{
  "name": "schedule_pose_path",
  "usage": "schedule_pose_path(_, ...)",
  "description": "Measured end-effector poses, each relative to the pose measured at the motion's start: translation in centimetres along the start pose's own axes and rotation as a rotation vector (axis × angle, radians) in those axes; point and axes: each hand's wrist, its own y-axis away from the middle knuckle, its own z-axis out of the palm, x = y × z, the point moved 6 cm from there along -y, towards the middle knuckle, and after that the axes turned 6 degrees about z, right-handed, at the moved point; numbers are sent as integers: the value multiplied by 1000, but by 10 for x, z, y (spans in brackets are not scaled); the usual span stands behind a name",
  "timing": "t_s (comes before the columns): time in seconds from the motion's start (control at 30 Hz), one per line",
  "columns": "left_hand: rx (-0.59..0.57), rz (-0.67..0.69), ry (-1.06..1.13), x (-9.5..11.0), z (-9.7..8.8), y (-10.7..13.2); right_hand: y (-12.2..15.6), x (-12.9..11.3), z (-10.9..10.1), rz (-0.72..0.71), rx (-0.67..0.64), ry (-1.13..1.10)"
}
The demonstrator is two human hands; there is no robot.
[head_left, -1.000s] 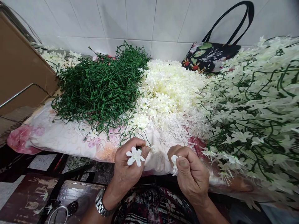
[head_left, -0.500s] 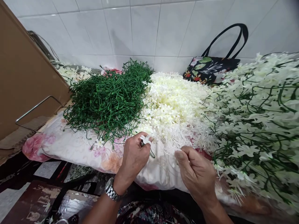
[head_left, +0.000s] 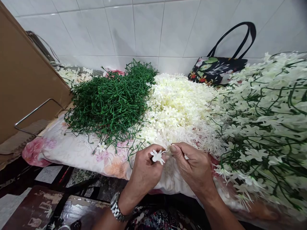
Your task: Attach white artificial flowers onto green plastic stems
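Note:
My left hand point(head_left: 145, 169), a metal watch on its wrist, is closed round a thin green stem with a small white flower point(head_left: 157, 157) fixed on it. My right hand point(head_left: 194, 166) is closed too, thumb and forefinger pinching another small white flower piece right beside the left fingertips. Both hands meet just in front of the heap of loose white flowers point(head_left: 178, 105). The tangle of bare green stems point(head_left: 109, 103) lies to the left of that heap, beyond my left hand.
A mass of stems with white flowers on them point(head_left: 266, 124) fills the right side. Everything lies on a floral cloth point(head_left: 59, 143). A brown board point(head_left: 26, 80) leans at the left, a black floral bag point(head_left: 216, 70) stands against the tiled wall.
My right hand moved left and up to meet the left hand. The left hand came slightly down and right, and its white flower now faces the camera.

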Motion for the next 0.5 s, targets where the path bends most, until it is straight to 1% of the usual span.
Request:
schedule_pose_path(0.1,25,-3,15,1,2,1,1,-2,-1,-4,6,-13)
schedule_pose_path(0.17,22,1,17,1,2,0,1,-2,-5,-18,59,-29)
schedule_pose_path(0.27,44,-32,-48,-6,-3,-3,1,2,-13,10,121,-42)
schedule_pose_path(0.4,94,-86,-190,-18,-10,-8,5,8,-20,28,122,-35)
schedule_pose_path(0.47,124,-98,-227,-18,-14,-7,9,9,-23,26,118,-39)
schedule_pose_path(0.5,130,-90,-212,-16,-14,-5,11,9,-24,27,109,-41)
